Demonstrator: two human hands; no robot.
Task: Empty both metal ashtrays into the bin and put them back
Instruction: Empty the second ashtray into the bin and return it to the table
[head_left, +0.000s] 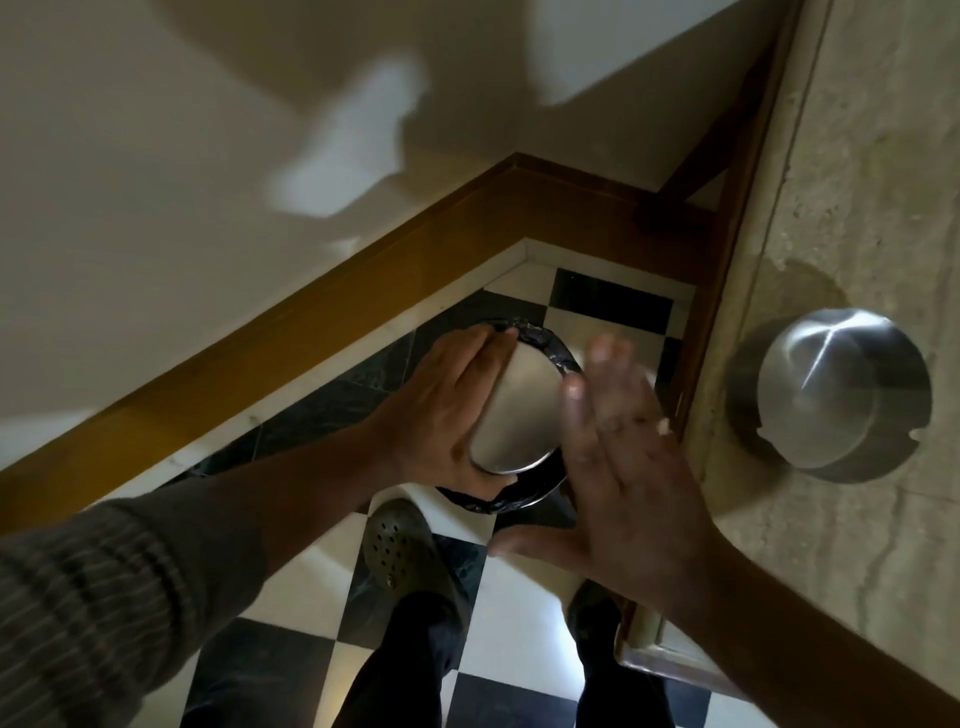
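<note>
- Left hand: clasped around an upturned round brushed-steel ashtray, held directly over the black-lined round bin.
- Right hand: flat, fingers spread, empty, blurred beside the base; a tap is best kept above the bin mouth.
- Second domed steel ashtray: resting on the beige stone ledge, not yet emptied by appearance.

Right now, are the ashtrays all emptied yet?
Not yet. The left hand holds one ashtray tipped over the bin, with the open right hand beside it as if tapping it. The second ashtray sits upside down on the stone counter; whether it's been emptied can't be seen. The held one must go back.
</note>
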